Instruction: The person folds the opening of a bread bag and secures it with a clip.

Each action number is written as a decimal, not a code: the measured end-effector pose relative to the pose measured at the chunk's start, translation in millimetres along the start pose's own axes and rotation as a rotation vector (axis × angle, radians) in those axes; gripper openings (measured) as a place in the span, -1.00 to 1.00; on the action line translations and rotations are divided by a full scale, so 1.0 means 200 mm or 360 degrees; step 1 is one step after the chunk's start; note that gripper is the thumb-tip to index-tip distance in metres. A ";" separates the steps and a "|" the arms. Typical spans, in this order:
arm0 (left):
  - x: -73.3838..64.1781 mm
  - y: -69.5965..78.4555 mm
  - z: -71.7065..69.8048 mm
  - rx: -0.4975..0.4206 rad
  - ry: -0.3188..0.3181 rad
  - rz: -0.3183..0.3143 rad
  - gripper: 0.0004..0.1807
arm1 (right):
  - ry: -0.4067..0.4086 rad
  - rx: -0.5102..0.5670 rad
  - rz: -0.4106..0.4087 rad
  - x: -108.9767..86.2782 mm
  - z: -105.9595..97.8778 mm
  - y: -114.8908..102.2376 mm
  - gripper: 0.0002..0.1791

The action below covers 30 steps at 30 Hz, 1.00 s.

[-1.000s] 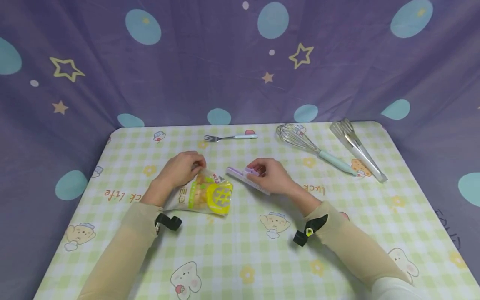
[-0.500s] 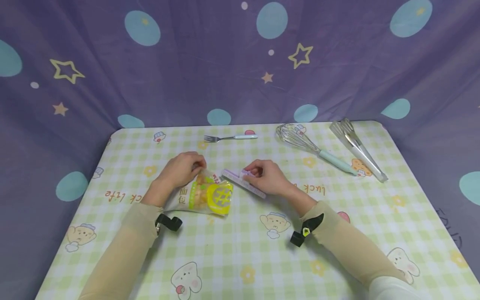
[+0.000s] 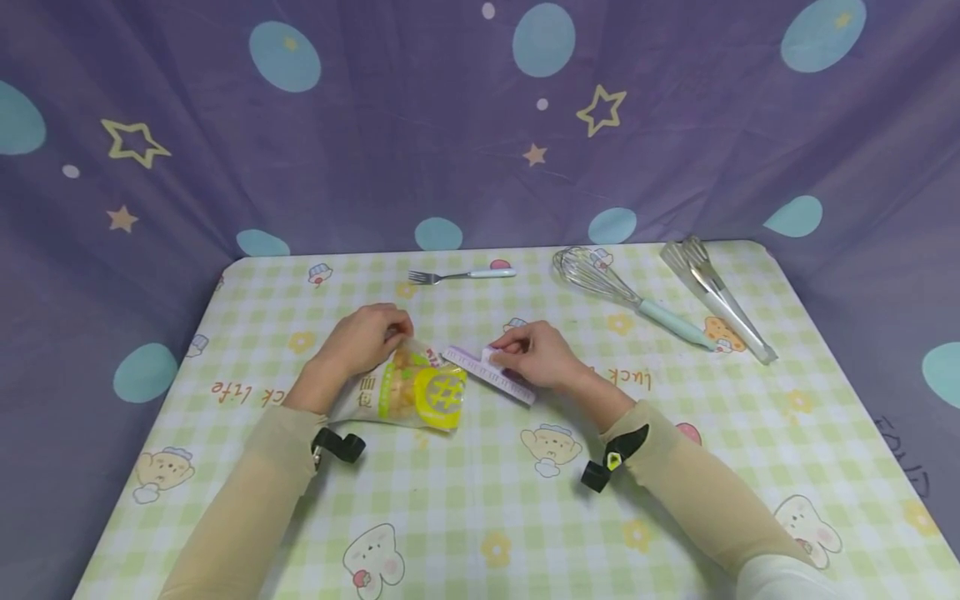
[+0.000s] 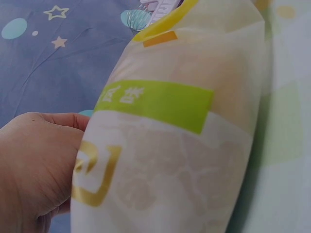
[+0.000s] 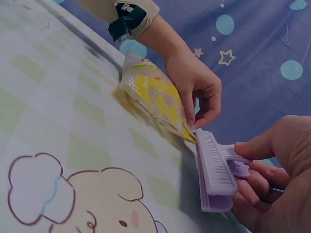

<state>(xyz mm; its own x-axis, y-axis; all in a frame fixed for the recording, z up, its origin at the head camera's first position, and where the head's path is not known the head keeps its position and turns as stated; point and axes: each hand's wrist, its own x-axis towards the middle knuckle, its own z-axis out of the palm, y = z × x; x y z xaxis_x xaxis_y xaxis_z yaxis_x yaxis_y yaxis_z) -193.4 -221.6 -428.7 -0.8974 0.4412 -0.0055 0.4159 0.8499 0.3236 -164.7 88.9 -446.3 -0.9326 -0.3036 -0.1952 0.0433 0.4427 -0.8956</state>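
A clear plastic bread bag point(image 3: 420, 392) with yellow and green print lies left of the table's middle. My left hand point(image 3: 367, 337) pinches its upper edge between thumb and fingers. In the left wrist view the bag point(image 4: 160, 141) fills most of the picture, beside the left hand point(image 4: 41, 165). My right hand point(image 3: 536, 354) holds a purple bag clip point(image 3: 491, 377) by its handles. In the right wrist view, the clip's long ridged jaws stand parted, and the far end of the bag clip point(image 5: 214, 165) is right at the bag's corner near the left fingertips.
A fork point(image 3: 461, 276) lies at the back. Farther right are a whisk point(image 3: 637, 300) with a mint handle and metal tongs point(image 3: 720, 300). A checked tablecloth point(image 3: 450, 517) covers the table, and a purple curtain point(image 3: 420, 125) hangs behind.
My right hand has brought the bag clip slightly left and nearer, turning it so its ridged side shows and its end meets the bag's edge. The left hand and bag have stayed put.
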 end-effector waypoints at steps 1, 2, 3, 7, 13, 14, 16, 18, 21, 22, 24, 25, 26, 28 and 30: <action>0.00 0.00 0.00 0.0000 0.0001 0.0002 -0.91 | 0.0000 0.0003 0.0012 0.00 0.00 0.00 -0.78; 0.00 0.00 0.00 0.0001 0.0002 0.0005 -0.91 | -0.0003 0.0009 0.0019 0.00 0.00 0.00 -0.78; 0.00 0.00 0.00 0.0002 0.0003 0.0008 -0.91 | -0.0006 0.0014 0.0026 0.00 0.00 0.01 -0.78; 0.00 0.00 0.00 0.0011 0.0012 0.0015 -0.91 | -0.0043 0.0035 0.0064 0.00 0.00 0.01 -0.77; 0.01 0.00 0.00 0.0013 0.0019 0.0015 -0.91 | -0.0088 0.0061 0.0086 0.00 0.01 0.02 -0.76; 0.01 0.00 0.00 0.0015 0.0019 0.0015 -0.91 | -0.0092 0.0071 0.0086 0.00 0.01 0.02 -0.76; 0.01 0.00 0.00 0.0016 0.0021 0.0014 -0.91 | -0.0095 0.0081 0.0091 0.00 0.02 0.02 -0.77; 0.01 0.00 0.00 0.0018 0.0023 0.0013 -0.91 | -0.0096 0.0095 0.0101 0.00 0.03 0.02 -0.77; 0.01 0.00 0.00 0.0017 0.0028 0.0012 -0.91 | -0.0092 0.0091 0.0114 0.00 0.04 0.01 -0.77; 0.01 0.00 0.01 0.0017 0.0029 0.0012 -0.92 | -0.0093 0.0085 0.0113 0.00 0.04 0.01 -0.77; 0.01 0.00 0.01 0.0016 0.0027 0.0010 -0.92 | -0.0100 0.0066 0.0102 0.00 0.04 0.02 -0.77; 0.01 0.00 0.00 0.0015 0.0024 0.0007 -0.92 | -0.0103 0.0051 0.0094 0.00 0.04 0.02 -0.76; 0.01 0.00 0.00 0.0015 0.0019 0.0004 -0.92 | -0.0109 0.0040 0.0086 0.00 0.04 0.02 -0.75; 0.00 0.00 -0.01 0.0011 0.0009 -0.0001 -0.93 | -0.0123 0.0018 0.0066 0.00 0.04 0.02 -0.72; 0.00 0.00 -0.02 0.0014 0.0007 -0.0002 -0.92 | -0.0132 -0.0001 0.0049 0.01 0.04 0.02 -0.70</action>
<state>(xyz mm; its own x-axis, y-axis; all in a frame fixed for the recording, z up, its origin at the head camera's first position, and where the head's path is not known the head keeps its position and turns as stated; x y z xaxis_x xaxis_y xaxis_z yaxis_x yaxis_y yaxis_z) -193.6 -222.2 -424.5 -0.8986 0.4389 -0.0019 0.4160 0.8531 0.3150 -162.5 83.0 -453.3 -0.8978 -0.3590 -0.2550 0.0710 0.4534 -0.8884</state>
